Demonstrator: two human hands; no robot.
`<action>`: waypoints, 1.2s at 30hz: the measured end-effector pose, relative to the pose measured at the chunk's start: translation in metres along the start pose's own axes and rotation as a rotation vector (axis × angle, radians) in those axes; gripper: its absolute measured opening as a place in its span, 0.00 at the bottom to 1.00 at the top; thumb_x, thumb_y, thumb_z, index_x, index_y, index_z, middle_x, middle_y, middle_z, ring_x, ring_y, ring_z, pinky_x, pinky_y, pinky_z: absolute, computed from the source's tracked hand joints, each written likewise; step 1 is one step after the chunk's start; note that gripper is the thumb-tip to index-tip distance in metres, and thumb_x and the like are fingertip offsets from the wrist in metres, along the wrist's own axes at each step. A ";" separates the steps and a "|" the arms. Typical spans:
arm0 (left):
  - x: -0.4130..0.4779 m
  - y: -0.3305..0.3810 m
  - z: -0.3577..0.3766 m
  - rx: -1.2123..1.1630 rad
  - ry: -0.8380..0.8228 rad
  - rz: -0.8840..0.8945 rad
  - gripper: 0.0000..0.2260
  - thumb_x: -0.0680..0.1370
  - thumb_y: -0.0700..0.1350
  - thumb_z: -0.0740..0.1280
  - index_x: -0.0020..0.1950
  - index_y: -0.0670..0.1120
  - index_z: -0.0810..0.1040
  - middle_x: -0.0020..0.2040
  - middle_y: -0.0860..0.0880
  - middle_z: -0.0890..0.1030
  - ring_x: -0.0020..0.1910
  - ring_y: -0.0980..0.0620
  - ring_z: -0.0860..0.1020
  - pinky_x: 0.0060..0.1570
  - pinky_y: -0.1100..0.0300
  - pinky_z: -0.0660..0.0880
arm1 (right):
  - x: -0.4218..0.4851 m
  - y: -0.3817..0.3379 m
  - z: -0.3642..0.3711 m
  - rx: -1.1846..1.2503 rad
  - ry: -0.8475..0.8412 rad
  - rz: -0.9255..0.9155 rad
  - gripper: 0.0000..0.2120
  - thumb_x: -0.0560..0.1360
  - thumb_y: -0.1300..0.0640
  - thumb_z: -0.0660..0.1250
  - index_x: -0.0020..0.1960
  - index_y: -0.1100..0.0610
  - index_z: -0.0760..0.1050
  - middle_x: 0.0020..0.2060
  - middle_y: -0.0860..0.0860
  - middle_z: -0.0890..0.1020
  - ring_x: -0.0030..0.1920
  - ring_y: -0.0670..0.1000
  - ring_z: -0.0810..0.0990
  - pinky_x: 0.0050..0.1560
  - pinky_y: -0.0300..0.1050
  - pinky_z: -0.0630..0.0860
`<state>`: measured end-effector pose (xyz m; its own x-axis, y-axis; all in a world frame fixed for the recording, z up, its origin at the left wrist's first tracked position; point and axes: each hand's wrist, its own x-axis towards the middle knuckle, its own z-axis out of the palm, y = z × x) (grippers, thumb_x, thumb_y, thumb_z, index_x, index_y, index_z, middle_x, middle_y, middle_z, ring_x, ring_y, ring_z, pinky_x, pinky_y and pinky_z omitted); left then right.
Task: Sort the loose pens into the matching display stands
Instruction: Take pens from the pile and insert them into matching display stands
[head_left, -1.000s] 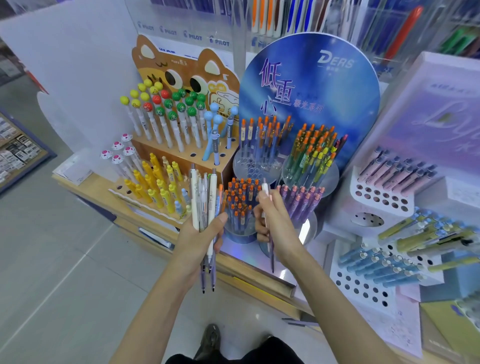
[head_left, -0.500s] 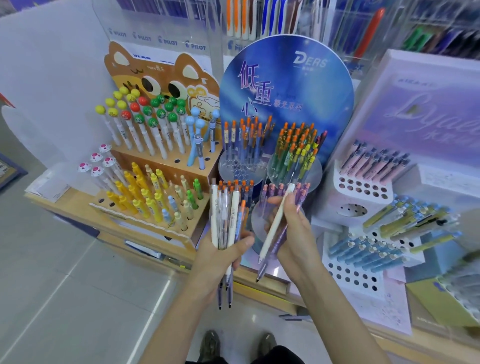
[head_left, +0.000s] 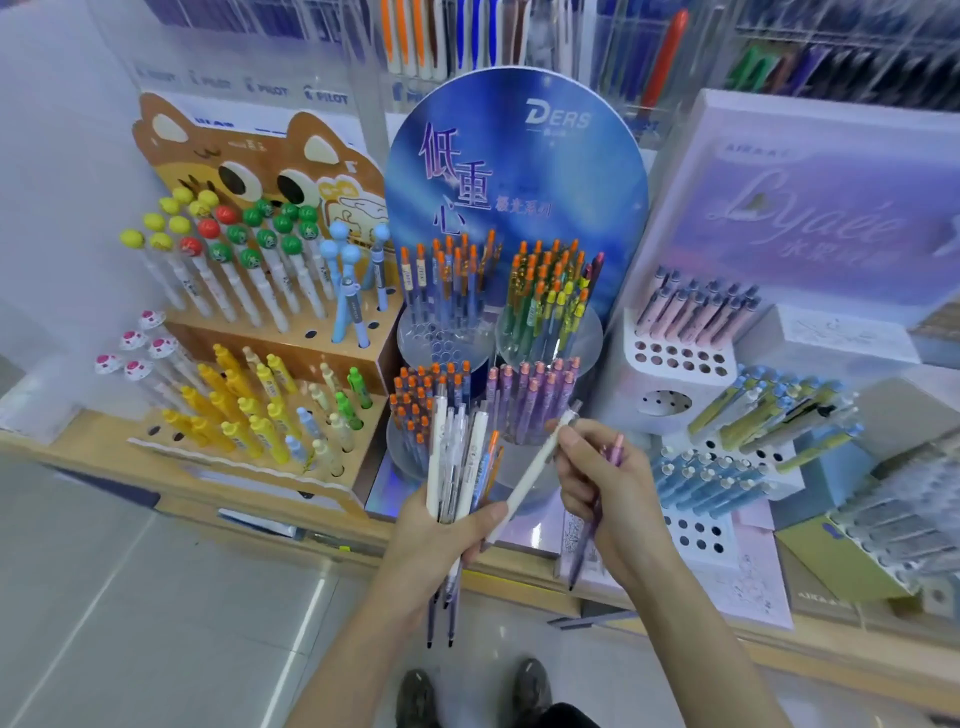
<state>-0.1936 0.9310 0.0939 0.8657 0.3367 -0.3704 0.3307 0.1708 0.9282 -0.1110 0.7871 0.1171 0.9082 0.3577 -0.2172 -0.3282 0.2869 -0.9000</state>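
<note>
My left hand (head_left: 434, 543) grips a bundle of loose pens (head_left: 457, 467), white, clear and orange-tipped, fanned upward with tips hanging below the fist. My right hand (head_left: 605, 499) holds a white pen (head_left: 530, 478) slanted toward the bundle, and a purple pen (head_left: 589, 535) that points down. Behind them rises the blue round DERS stand (head_left: 514, 171) with cups of orange-capped (head_left: 447, 291), mixed (head_left: 550, 301) and purple pens (head_left: 530, 395). The orange cat stand (head_left: 291, 338) is to the left, the white holed stand (head_left: 670, 364) to the right.
The stands sit on a wooden shelf edge (head_left: 519, 577) at waist height. Blue and olive pens (head_left: 753, 441) lean in a white rack at right. Clear racks of pens (head_left: 467, 36) fill the back wall. Grey tiled floor (head_left: 130, 623) and my shoes (head_left: 415, 696) lie below.
My right hand drew a white pen out and now tilts it toward the bundle, with a purple pen also in its grip. Both hands dropped lower and nearer.
</note>
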 end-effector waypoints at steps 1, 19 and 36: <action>0.001 0.000 0.002 0.006 -0.015 0.001 0.07 0.72 0.39 0.73 0.42 0.39 0.76 0.23 0.51 0.72 0.22 0.55 0.68 0.25 0.64 0.68 | -0.002 -0.001 -0.002 -0.052 0.035 -0.012 0.06 0.74 0.61 0.65 0.38 0.60 0.73 0.26 0.52 0.66 0.23 0.45 0.56 0.21 0.35 0.53; 0.012 0.003 0.086 0.036 -0.220 0.045 0.17 0.68 0.56 0.66 0.39 0.41 0.71 0.25 0.51 0.70 0.21 0.54 0.64 0.24 0.64 0.65 | -0.045 -0.040 -0.117 -0.455 0.708 -0.309 0.08 0.74 0.58 0.70 0.46 0.46 0.76 0.35 0.56 0.79 0.33 0.46 0.73 0.32 0.29 0.69; 0.010 0.015 0.261 -0.006 -0.508 0.090 0.20 0.69 0.58 0.63 0.44 0.40 0.73 0.27 0.50 0.71 0.21 0.54 0.63 0.23 0.65 0.63 | -0.084 -0.144 -0.279 -0.530 1.152 -0.688 0.04 0.75 0.56 0.69 0.48 0.55 0.76 0.32 0.49 0.76 0.32 0.42 0.73 0.35 0.33 0.69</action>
<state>-0.0817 0.6957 0.1136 0.9643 -0.1417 -0.2236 0.2460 0.1679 0.9546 -0.0678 0.4679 0.1594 0.6280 -0.6893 0.3613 0.1535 -0.3454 -0.9258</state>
